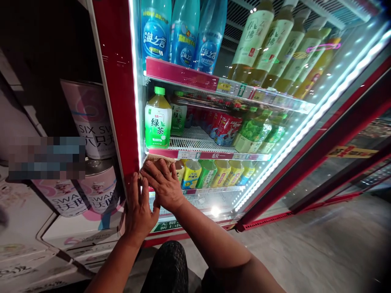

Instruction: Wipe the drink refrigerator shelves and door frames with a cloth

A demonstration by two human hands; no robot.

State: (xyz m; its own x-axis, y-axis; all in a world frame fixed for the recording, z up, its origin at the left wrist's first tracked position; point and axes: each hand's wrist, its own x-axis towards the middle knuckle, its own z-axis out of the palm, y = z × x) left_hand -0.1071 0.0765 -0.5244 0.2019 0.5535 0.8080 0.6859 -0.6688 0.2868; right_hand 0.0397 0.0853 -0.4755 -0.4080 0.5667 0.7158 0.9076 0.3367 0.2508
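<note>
My right hand (166, 185) presses a tan cloth (161, 158) against the glass front of a lit drinks fridge. Its fingers lie flat over the cloth, whose upper edge shows above the fingertips. Left of it, my left hand (140, 209) rests on the fridge's edge with fingers stretched upward, and I see nothing held in it. The two hands nearly touch. Just above the cloth, behind the glass, stands a green tea bottle (158, 122) with a green cap.
Blue bottles (185, 36) and pale-labelled tea bottles (252, 38) fill the upper shelf. Several small bottles (222, 173) line a lower one. At left, pink-and-white cans (91, 118) stand beside the red frame (117, 81). Grey floor (290, 252) lies at lower right.
</note>
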